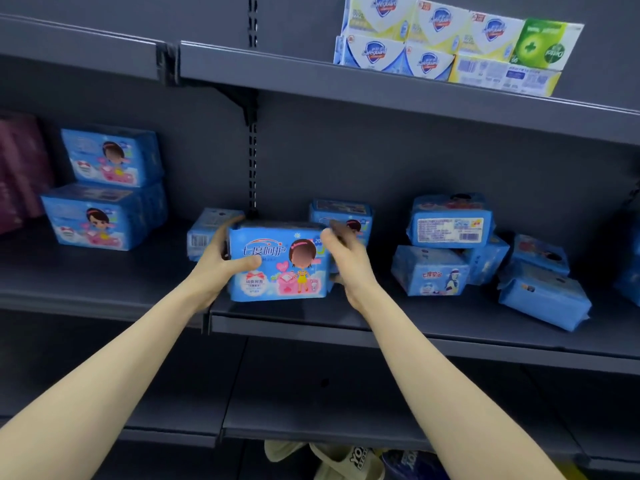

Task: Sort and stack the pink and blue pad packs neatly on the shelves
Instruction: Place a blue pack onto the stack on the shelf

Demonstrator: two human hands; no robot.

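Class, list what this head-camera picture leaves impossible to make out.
Head view:
1. Whether the right hand grips the held blue pack: fingers motion-blurred.
2. Rear blue pack: mostly hidden by the held one.
3. Dark red packs: blurred, cut by left edge.

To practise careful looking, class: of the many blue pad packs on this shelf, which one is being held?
The blue pack at front centre, printed face toward the camera: the left hand grips its left end, the right hand its right end. The rest lie unheld.
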